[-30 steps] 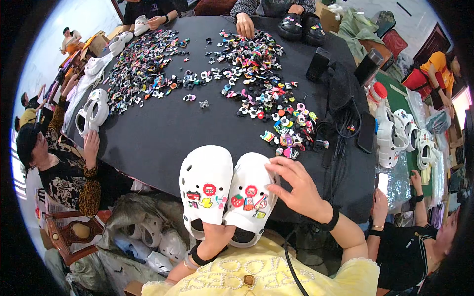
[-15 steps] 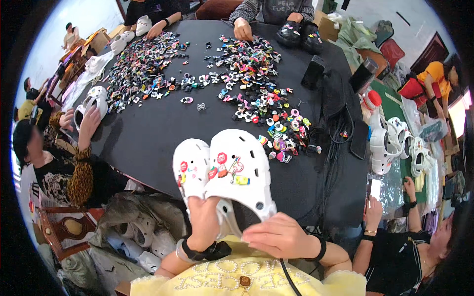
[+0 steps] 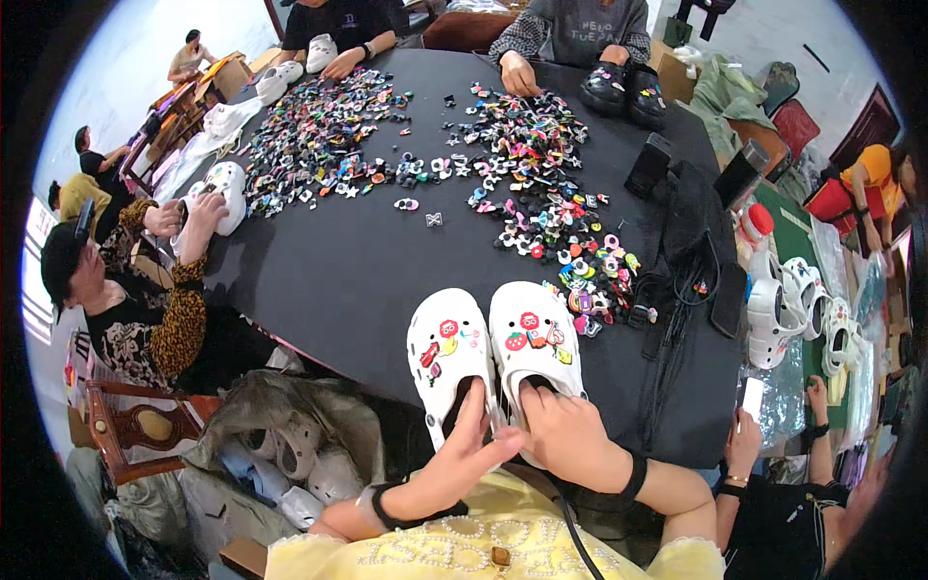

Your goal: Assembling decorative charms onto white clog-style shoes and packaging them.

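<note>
Two white clogs [image 3: 454,363] sit side by side at the table's near edge, toes pointing away from me. Colourful shoe charms [image 3: 529,322], among them a strawberry shape, are fixed in their toe tops. My left hand [image 3: 468,462] has its fingers inside the opening of the left clog, its thumb stretched toward the other. Inside the right clog are the fingertips of my right hand [image 3: 578,443], holding it by the opening. Their heels are partly hidden by my hands.
Loose charms [image 3: 314,145] lie in heaps across the black table [image 3: 329,271]. Black cables and cylinders [image 3: 650,164] lie at right. Co-workers sit around; the one at left handles a white clog [image 3: 224,198]. A sack of white clogs [image 3: 333,474] stands at lower left.
The clogs, earlier overlapping and tilted up, now stand side by side, toes away. My right hand has moved from a heel strap into the right clog's opening. The whole view has shifted.
</note>
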`<action>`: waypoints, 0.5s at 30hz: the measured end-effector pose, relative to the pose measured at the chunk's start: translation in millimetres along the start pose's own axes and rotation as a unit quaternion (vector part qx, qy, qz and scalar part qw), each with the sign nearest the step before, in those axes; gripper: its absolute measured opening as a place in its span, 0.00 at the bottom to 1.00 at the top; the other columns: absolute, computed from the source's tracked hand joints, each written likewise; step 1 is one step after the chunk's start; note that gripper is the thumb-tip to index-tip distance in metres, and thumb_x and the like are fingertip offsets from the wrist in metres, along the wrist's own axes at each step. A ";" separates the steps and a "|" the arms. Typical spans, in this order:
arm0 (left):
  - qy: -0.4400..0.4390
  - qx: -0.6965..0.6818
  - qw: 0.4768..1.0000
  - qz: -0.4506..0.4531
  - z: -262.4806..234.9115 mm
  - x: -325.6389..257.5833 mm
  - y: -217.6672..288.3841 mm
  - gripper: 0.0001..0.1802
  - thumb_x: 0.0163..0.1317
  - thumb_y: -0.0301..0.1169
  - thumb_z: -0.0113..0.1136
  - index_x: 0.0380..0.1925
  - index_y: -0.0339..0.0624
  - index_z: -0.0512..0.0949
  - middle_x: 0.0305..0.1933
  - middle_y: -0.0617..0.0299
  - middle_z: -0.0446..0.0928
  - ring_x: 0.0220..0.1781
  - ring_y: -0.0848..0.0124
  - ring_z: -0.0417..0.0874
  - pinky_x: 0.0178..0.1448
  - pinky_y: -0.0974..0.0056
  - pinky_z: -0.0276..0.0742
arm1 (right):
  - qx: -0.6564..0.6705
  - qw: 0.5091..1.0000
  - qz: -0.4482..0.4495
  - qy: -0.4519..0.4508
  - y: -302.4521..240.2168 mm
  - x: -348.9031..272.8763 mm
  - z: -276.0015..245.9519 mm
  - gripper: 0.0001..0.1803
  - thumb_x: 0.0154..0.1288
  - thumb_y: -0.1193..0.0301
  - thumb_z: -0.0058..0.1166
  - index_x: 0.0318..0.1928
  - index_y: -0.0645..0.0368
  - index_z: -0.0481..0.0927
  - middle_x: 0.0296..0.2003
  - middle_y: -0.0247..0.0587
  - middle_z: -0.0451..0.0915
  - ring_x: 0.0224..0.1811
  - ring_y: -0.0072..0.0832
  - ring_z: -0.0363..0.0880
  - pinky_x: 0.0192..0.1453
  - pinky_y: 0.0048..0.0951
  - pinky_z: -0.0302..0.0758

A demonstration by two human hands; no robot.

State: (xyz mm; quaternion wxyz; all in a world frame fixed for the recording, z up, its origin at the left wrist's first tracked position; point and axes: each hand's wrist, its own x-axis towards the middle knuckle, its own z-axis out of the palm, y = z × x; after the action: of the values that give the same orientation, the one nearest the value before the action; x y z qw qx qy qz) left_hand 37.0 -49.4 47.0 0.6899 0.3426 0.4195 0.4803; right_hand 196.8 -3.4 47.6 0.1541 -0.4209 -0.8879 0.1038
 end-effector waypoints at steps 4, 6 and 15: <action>-0.223 0.271 0.934 0.057 -35.7 -28.9 63.6 0.27 0.60 0.20 0.50 0.61 0.29 0.61 0.70 0.49 0.51 0.70 0.65 0.57 0.69 0.59 0.54 | 0.015 0.999 0.024 -0.028 1.0 11.4 4.6 0.30 0.59 0.47 0.51 0.35 0.68 0.72 0.20 0.49 0.76 0.16 0.38 0.77 0.18 0.32 0.72; 0.004 0.150 0.986 0.074 -47.4 -38.8 45.3 0.21 0.60 0.20 0.50 0.55 0.32 0.69 0.61 0.55 0.66 0.61 0.67 0.69 0.65 0.64 0.61 | -0.035 0.992 0.047 -0.116 -0.6 17.9 1.3 0.33 0.59 0.42 0.47 0.36 0.67 0.73 0.13 0.40 0.74 0.13 0.32 0.76 0.16 0.29 0.71; 0.216 0.209 0.949 0.097 -84.4 -7.6 -44.8 0.22 0.64 0.21 0.47 0.59 0.31 0.62 0.56 0.58 0.67 0.53 0.74 0.70 0.58 0.68 0.67 | -0.003 0.986 0.043 -0.159 -7.2 45.3 -0.9 0.36 0.60 0.41 0.46 0.13 0.63 0.77 0.10 0.45 0.73 0.11 0.37 0.75 0.15 0.33 0.70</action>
State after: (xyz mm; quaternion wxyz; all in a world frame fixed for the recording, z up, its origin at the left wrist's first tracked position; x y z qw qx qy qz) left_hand -24.2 -64.4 -25.2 0.4453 0.4065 0.6143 0.5091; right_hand 164.9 27.4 59.2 0.0049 -0.4368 -0.8826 0.1738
